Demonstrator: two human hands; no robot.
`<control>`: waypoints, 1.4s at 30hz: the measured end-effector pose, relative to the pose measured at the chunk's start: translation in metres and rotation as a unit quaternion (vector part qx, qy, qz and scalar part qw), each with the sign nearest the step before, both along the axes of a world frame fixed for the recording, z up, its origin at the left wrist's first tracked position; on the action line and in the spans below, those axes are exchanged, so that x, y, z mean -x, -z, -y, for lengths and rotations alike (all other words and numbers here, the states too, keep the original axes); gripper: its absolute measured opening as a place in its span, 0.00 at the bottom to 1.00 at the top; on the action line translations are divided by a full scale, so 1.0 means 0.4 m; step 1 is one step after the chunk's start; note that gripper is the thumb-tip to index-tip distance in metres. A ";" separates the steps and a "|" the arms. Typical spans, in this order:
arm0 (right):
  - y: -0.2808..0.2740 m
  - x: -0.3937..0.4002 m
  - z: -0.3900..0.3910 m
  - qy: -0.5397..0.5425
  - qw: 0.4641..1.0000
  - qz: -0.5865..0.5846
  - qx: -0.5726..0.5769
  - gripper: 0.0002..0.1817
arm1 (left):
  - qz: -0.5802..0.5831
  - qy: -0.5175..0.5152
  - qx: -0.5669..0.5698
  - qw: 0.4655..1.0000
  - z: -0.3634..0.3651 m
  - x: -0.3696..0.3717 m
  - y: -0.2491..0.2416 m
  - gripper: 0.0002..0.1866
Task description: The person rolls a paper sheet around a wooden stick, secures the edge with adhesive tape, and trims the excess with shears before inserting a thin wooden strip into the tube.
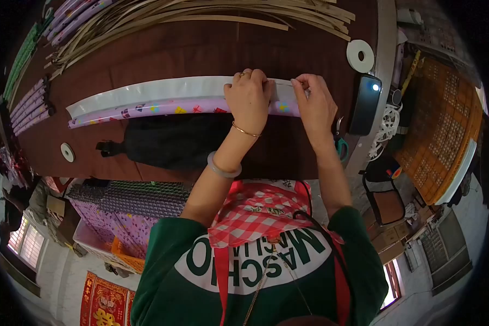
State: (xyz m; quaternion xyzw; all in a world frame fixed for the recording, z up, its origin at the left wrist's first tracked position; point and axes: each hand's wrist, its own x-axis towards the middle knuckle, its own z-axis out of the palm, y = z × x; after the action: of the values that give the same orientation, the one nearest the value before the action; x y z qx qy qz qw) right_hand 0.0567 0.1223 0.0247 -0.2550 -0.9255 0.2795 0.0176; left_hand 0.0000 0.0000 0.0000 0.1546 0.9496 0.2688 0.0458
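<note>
A long purple printed sheet [179,107] with a white underside [163,89] lies across the brown tabletop, its near edge rolled into a narrow tube. My left hand [246,98] is closed over the sheet right of its middle, fingers curled at the white far edge. Close to the right end, my right hand [316,103] pinches the sheet between thumb and fingers; the exact contact is partly hidden. Between both hands a short white stretch shows a thin line. Just below the sheet lies a black cloth item [174,141].
Long thin strips [201,16] lie along the far side. Finished purple rolls [32,106] are stacked left. A white tape roll [359,56], a phone [365,103] and teal-handled scissors [340,146] lie at right. A smaller tape roll [67,152] sits left. A purple-lined crate [100,244] stands below.
</note>
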 end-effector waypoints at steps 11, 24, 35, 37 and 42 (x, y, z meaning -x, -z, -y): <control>-0.025 0.003 -0.037 -0.023 0.996 0.077 0.027 0.06 | -0.014 0.013 0.021 1.000 0.000 -0.002 -0.014 0.07; 0.028 0.030 0.037 -0.016 0.998 0.066 0.015 0.12 | -0.004 0.175 -0.088 0.981 0.030 -0.003 -0.022 0.14; 0.012 0.040 0.022 0.008 0.993 0.082 0.078 0.10 | 0.004 0.159 -0.050 0.986 0.022 -0.027 -0.033 0.15; 0.021 0.035 0.005 -0.010 0.992 0.078 0.100 0.10 | 0.013 0.154 -0.046 0.987 0.019 -0.027 -0.033 0.15; 0.042 0.015 -0.010 0.018 0.977 -0.016 0.212 0.05 | 0.013 0.189 -0.025 0.982 0.035 -0.030 -0.043 0.18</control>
State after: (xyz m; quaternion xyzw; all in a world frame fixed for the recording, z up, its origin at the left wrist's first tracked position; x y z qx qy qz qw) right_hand 0.0509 0.1264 0.0077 -0.2655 -0.8401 0.4727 -0.0168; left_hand 0.0119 -0.0140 0.0170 0.3288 0.8955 0.2813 0.1036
